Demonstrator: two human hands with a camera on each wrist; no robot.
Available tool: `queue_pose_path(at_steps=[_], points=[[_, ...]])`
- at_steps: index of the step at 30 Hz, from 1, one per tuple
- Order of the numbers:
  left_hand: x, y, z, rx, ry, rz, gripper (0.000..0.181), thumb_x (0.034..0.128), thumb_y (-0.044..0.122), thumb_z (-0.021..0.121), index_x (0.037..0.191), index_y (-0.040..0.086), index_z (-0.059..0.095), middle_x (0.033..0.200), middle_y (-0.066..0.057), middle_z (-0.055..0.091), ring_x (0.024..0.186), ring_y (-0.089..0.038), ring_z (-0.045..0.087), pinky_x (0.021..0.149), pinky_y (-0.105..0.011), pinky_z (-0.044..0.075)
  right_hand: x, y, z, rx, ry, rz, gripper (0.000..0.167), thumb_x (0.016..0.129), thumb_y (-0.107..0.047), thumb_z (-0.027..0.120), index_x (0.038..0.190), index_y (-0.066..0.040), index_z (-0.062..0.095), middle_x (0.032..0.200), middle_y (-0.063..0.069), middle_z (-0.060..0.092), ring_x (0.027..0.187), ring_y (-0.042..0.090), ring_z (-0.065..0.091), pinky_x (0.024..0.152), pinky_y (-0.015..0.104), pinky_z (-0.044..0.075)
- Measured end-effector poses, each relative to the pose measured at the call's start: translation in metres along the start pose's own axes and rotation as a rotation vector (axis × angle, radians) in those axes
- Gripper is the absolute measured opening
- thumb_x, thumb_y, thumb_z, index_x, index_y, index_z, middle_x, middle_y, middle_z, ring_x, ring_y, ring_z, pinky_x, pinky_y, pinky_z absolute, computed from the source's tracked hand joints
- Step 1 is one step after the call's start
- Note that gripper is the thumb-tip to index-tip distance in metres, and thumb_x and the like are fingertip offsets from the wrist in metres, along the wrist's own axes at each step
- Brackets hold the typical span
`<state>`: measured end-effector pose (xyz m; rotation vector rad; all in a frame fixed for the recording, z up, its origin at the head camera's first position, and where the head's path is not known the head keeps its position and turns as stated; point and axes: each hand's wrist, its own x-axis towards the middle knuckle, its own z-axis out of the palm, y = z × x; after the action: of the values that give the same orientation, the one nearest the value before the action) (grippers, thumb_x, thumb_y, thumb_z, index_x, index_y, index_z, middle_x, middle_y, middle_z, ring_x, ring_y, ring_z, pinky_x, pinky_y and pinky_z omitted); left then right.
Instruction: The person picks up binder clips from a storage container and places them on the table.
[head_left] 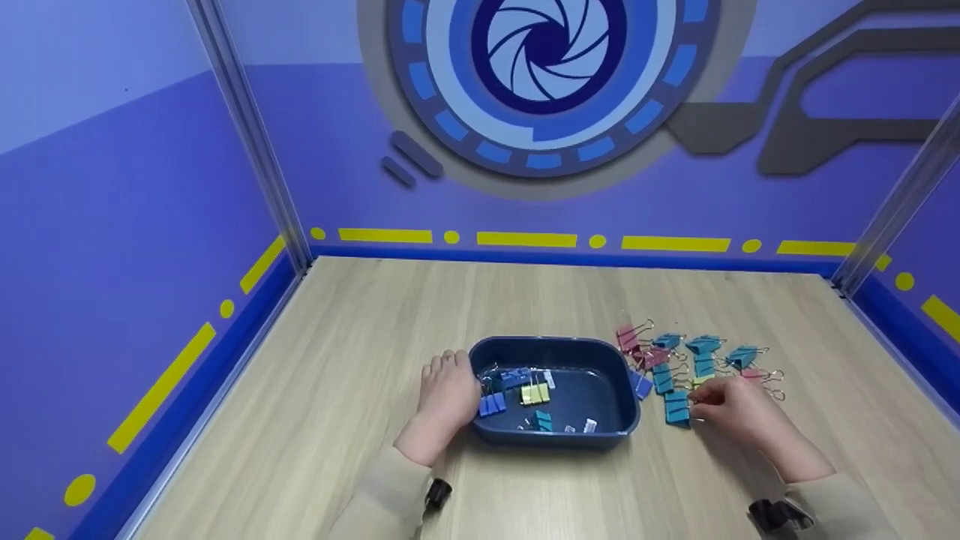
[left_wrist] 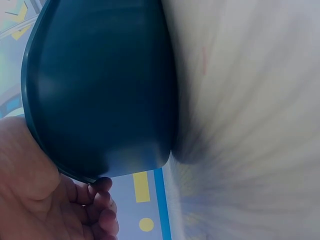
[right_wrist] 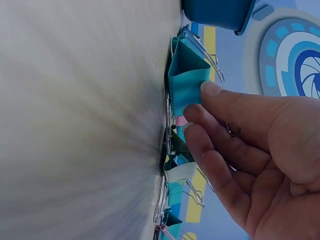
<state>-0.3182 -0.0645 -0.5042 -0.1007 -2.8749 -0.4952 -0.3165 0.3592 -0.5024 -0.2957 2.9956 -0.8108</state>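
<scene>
In the head view my left hand (head_left: pixel 448 390) holds the left rim of a dark blue plastic bin (head_left: pixel 559 442). Its fingers curl beside the rim in the left wrist view. Inside the bin lie blue binder clips (head_left: pixel 492 405), a yellow binder clip (head_left: pixel 535 394), a teal binder clip (head_left: pixel 542 421) and small clear pieces. My right hand (head_left: pixel 742 409), right of the bin, pinches a larger teal binder clip (right_wrist: pixel 187 82) between thumb and fingertips, close to the tabletop. More binder clips lie just beyond that hand, which partly hides a yellow one.
Several teal, pink and blue clips spread over the table (head_left: pixel 360 337) right of the bin, including a pink clip (head_left: pixel 627 337) and a blue clip (head_left: pixel 640 385) by the bin's wall. Blue-purple panels (head_left: pixel 315 150) with metal posts enclose the table at the back and sides.
</scene>
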Motion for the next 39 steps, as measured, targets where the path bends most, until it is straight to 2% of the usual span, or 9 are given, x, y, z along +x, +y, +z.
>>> queue_pose_path(at_steps=[5,11,15,19,22,26,32,39], points=[[-0.001,0.000,-0.001,-0.003,-0.009,-0.002,0.028,0.0936,0.016,0.060,0.113,-0.004,0.060,0.105,-0.019,0.062,0.104,-0.037,0.057,0.090,-0.048,0.043,0.002,-0.002,0.000,-0.003,-0.010,0.011,0.018,0.086,-0.009,0.078,0.103,-0.003,0.077,0.101,0.013,0.076,0.092,0.024,0.070,0.084,0.049,0.057],[0.000,0.000,-0.001,-0.004,-0.003,-0.005,0.028,0.0936,0.016,0.060,0.113,-0.004,0.060,0.107,-0.019,0.062,0.105,-0.037,0.057,0.090,-0.048,0.043,0.002,-0.007,-0.004,-0.024,-0.020,-0.018,0.023,0.084,-0.008,0.078,0.105,0.000,0.075,0.099,0.014,0.075,0.090,0.026,0.071,0.082,0.049,0.057],[0.000,0.000,0.000,0.005,0.001,-0.010,0.025,0.0933,0.015,0.059,0.111,-0.003,0.059,0.108,-0.020,0.062,0.105,-0.037,0.057,0.089,-0.047,0.043,-0.002,-0.020,-0.014,-0.113,0.001,-0.044,0.031,0.081,-0.012,0.081,0.107,0.002,0.073,0.100,0.017,0.075,0.093,0.034,0.070,0.084,0.054,0.055],[0.001,0.000,-0.001,0.003,-0.009,-0.014,0.025,0.0938,0.015,0.058,0.111,-0.003,0.059,0.108,-0.019,0.062,0.104,-0.036,0.056,0.089,-0.047,0.043,-0.003,-0.041,-0.022,-0.200,0.070,-0.076,0.034,0.080,-0.014,0.083,0.108,0.003,0.074,0.105,0.021,0.074,0.102,0.044,0.064,0.087,0.061,0.051],[0.001,0.000,-0.001,-0.001,-0.014,-0.016,0.026,0.0941,0.015,0.058,0.113,-0.004,0.059,0.109,-0.019,0.062,0.105,-0.037,0.056,0.090,-0.047,0.043,0.000,-0.055,-0.021,-0.197,0.137,-0.158,0.029,0.082,-0.010,0.082,0.108,0.000,0.075,0.106,0.018,0.075,0.105,0.043,0.065,0.088,0.060,0.052],[0.001,0.000,0.000,-0.006,-0.017,-0.017,0.027,0.0941,0.015,0.058,0.114,-0.004,0.059,0.111,-0.020,0.062,0.107,-0.037,0.056,0.091,-0.048,0.043,0.011,-0.073,-0.011,-0.142,0.163,-0.287,0.026,0.084,-0.003,0.079,0.110,-0.005,0.076,0.107,0.011,0.077,0.104,0.035,0.070,0.088,0.053,0.056],[0.001,-0.001,0.000,-0.009,-0.021,-0.021,0.029,0.0943,0.016,0.059,0.115,-0.004,0.059,0.111,-0.020,0.062,0.107,-0.037,0.056,0.091,-0.048,0.043,0.033,-0.098,0.006,-0.053,0.119,-0.433,0.026,0.085,0.000,0.078,0.108,-0.010,0.078,0.107,0.005,0.077,0.096,0.024,0.071,0.084,0.046,0.059],[0.000,-0.001,0.001,0.002,-0.012,-0.006,0.029,0.0939,0.016,0.060,0.115,-0.004,0.059,0.110,-0.020,0.062,0.107,-0.037,0.056,0.090,-0.047,0.043,0.061,-0.119,0.029,0.063,-0.023,-0.553,0.027,0.085,0.004,0.075,0.104,-0.013,0.079,0.105,0.002,0.078,0.101,0.023,0.073,0.090,0.046,0.058]])
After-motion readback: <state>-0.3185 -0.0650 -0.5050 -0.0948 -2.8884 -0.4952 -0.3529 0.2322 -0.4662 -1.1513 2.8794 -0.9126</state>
